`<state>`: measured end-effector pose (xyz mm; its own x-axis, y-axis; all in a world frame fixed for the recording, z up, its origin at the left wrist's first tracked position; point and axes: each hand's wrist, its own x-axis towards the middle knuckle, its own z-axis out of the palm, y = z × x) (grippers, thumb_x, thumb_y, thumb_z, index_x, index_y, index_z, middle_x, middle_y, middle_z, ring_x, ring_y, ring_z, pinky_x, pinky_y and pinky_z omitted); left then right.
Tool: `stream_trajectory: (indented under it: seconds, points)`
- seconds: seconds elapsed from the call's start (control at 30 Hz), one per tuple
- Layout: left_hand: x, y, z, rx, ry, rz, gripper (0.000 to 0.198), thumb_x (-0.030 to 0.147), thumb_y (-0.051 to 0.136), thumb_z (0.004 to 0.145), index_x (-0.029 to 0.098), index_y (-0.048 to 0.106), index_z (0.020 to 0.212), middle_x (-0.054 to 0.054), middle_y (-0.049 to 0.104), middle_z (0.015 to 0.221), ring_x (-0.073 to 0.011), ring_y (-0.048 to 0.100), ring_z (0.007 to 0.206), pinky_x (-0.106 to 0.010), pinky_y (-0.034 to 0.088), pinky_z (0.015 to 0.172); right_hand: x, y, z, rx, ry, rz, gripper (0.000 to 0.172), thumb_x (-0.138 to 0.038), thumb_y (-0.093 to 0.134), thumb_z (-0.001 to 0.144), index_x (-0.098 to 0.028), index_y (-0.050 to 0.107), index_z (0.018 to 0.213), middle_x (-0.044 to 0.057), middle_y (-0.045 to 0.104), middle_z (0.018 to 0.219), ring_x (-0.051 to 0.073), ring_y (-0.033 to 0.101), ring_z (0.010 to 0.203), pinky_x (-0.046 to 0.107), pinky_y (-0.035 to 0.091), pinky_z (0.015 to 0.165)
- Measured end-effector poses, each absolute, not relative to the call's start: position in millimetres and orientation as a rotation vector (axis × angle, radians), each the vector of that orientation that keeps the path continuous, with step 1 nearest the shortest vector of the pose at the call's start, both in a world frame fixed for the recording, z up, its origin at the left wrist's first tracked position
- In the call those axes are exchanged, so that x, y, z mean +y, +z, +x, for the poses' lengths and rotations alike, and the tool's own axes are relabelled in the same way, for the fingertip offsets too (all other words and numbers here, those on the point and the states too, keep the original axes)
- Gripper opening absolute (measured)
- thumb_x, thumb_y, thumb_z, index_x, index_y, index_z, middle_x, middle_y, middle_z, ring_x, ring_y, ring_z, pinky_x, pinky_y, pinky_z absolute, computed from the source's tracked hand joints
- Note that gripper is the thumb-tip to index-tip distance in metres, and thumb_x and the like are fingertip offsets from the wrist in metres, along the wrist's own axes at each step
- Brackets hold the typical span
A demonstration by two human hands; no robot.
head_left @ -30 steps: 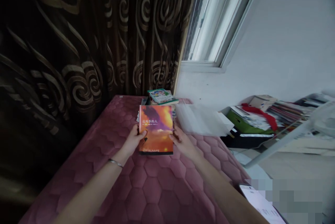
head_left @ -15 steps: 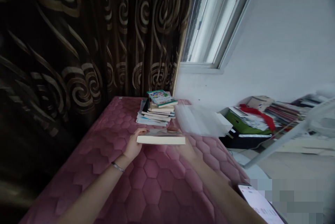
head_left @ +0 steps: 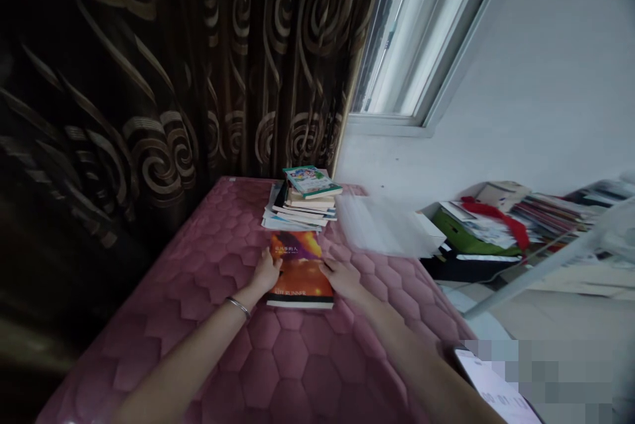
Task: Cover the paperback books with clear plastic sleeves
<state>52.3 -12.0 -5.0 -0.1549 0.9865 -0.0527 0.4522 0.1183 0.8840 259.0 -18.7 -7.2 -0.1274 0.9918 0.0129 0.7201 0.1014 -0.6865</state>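
Where book [head_left: 299, 270] stood on edge moments ago, we now have it flat, cover up; left hand [head_left: 265, 273], right hand [head_left: 342, 278] clasp its sides; stack [head_left: 302, 202] just beyond grip; laying-down seems done.

Forearms bare — silver bangle [head_left: 239, 307] near left hand [head_left: 266, 272].

Daylight enters only through the window [head_left: 411, 47] at upper right and washes the grey wall [head_left: 546, 80] in a flat, pale glow. The patterned curtain [head_left: 149, 93] on the left sinks into near-black shade, and the whole frame is dim and low in contrast. The wide lens bends straight lines near the edges and darkens the corners; the book [head_left: 297, 272] at centre is soft, its cover lettering partly readable, the clear sheet [head_left: 381, 225] beyond it is smeared, and a pixelated block [head_left: 546, 371] masks the lower right.
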Motion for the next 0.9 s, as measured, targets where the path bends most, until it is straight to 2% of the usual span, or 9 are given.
stream_trajectory:
  seconds: [0.1,0.2,0.3,0.37,0.47,0.57,0.67,0.83,0.9]
  points:
    - [-17.7,-11.5,58.2,1.799,0.931,1.429,0.059,0.016,0.054,0.079,0.007,0.039,0.135,-0.026,0.045,0.138,-0.0353,0.04,0.131,-0.046,0.029,0.107,-19.4,-13.4,253.8,-1.979,0.659,-1.765,0.035,-0.022,0.039,0.091,-0.021,0.066,0.113,0.007,0.071,0.111,0.02,0.065,0.101,0.028,0.048,0.086]
    - [-24.6,-7.8,66.1,1.879,0.825,1.693,0.055,0.014,0.049,0.081,0.017,0.043,0.136,-0.018,0.029,0.153,-0.0374,0.028,0.137,-0.056,0.019,0.109,-20.8,-9.5,245.7,-1.99,0.538,-1.884,0.035,-0.024,0.042,0.09,-0.016,0.067,0.114,0.016,0.068,0.113,0.027,0.063,0.104,0.035,0.047,0.088]
    - [-28.9,-4.1,76.3,1.778,0.631,2.094,0.053,0.011,0.04,0.084,0.023,0.047,0.136,-0.01,0.032,0.154,-0.0323,0.029,0.139,-0.057,0.01,0.113,-21.8,-4.4,233.3,-2.017,0.273,-1.879,0.044,-0.027,0.044,0.089,-0.012,0.059,0.127,0.021,0.056,0.131,0.033,0.051,0.12,0.042,0.043,0.095]
    - [-29.7,-5.6,81.3,1.653,0.571,2.244,0.056,0.01,0.04,0.084,0.023,0.047,0.138,-0.01,0.039,0.15,-0.0292,0.028,0.141,-0.055,0.0,0.115,-20.7,-5.4,226.0,-2.154,0.143,-1.773,0.048,-0.029,0.038,0.092,-0.016,0.05,0.136,0.015,0.046,0.144,0.031,0.04,0.131,0.045,0.037,0.103]
    - [-28.5,-12.5,78.0,1.555,0.575,2.318,0.054,0.018,0.042,0.086,0.025,0.045,0.14,-0.008,0.039,0.15,-0.0285,0.027,0.142,-0.054,-0.01,0.115,-16.8,-13.9,224.2,-2.352,0.229,-1.681,0.049,-0.031,0.028,0.096,-0.025,0.039,0.144,0.004,0.035,0.152,0.026,0.026,0.141,0.051,0.024,0.111]
    - [-26.1,-19.1,58.1,1.568,0.582,2.266,0.051,0.031,0.042,0.091,0.028,0.041,0.142,-0.005,0.033,0.153,-0.0261,0.023,0.143,-0.053,-0.008,0.115,-14.3,-23.2,233.5,-2.342,0.35,-1.772,0.051,-0.037,0.024,0.098,-0.027,0.029,0.148,0.001,0.024,0.156,0.023,0.019,0.144,0.052,0.02,0.113]
    - [-23.4,-22.8,32.1,1.634,0.565,2.172,0.053,0.033,0.041,0.092,0.026,0.038,0.144,-0.006,0.028,0.155,-0.0264,0.023,0.143,-0.052,-0.003,0.116,-14.3,-27.6,243.2,-2.297,0.39,-1.835,0.052,-0.039,0.024,0.098,-0.027,0.027,0.149,0.0,0.018,0.158,0.021,0.016,0.145,0.049,0.017,0.115]
    - [-20.1,-25.8,12.5,1.7,0.519,2.113,0.058,0.036,0.041,0.092,0.022,0.03,0.147,-0.011,0.028,0.155,-0.0259,0.019,0.145,-0.054,-0.001,0.115,-12.5,-30.6,247.3,-2.233,0.42,-1.816,0.05,-0.039,0.027,0.098,-0.03,0.031,0.147,-0.001,0.017,0.158,0.021,0.019,0.144,0.048,0.018,0.115]
    - [-19.8,-24.6,14.0,1.69,0.531,2.074,0.058,0.036,0.043,0.091,0.022,0.032,0.146,-0.012,0.028,0.154,-0.0258,0.018,0.145,-0.053,0.0,0.115,-11.4,-29.8,248.6,-2.186,0.424,-1.794,0.048,-0.035,0.032,0.096,-0.029,0.039,0.143,0.0,0.024,0.156,0.022,0.025,0.142,0.048,0.022,0.114]
